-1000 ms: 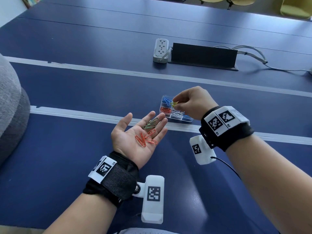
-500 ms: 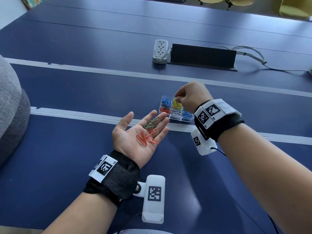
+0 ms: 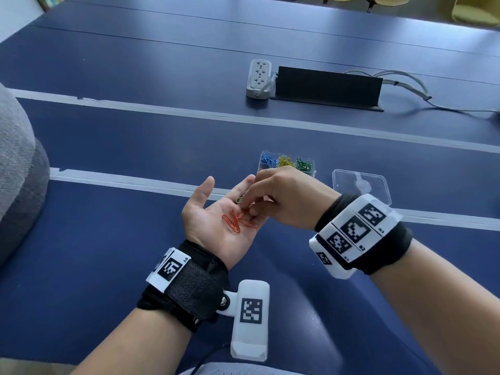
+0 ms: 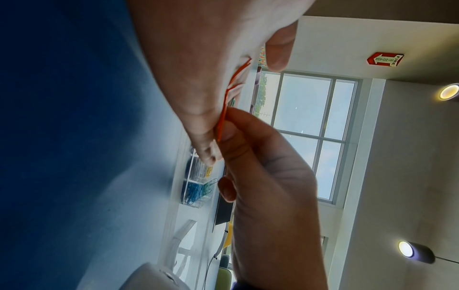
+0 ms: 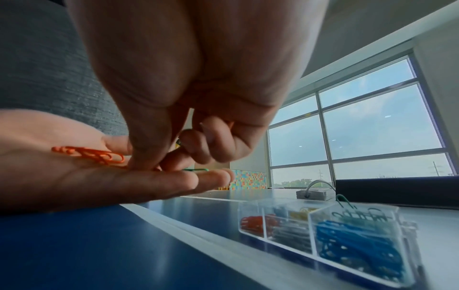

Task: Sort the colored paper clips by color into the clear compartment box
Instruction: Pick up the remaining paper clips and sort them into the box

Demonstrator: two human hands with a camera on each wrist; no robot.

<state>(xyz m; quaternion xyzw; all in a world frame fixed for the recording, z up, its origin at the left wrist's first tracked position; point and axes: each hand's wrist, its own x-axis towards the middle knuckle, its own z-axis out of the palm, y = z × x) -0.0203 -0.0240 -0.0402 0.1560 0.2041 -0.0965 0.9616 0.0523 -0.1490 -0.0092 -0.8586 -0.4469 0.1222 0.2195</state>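
Left hand [image 3: 216,223] lies palm-up, fingers relaxed, carrying orange clips [image 3: 238,221] and green clips [image 3: 240,198]. My right grip [image 3: 250,212] pinches 1 orange clip at the palm. Advice: lift only that 1, leaving its neighbours behind the grip. Compartment box [image 3: 286,165] sits on the counter [image 3: 108,239] beyond the grip. Right wrist view alone shows the box's orange compartment [image 5: 250,223]; the head view hides it.

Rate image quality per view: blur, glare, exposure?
Head: sharp, even light, the table bowed by the wide lens. Left wrist: bright window, the right hand soft and shaded. Right wrist: right hand close and soft, the compartment box blurred at its near end.
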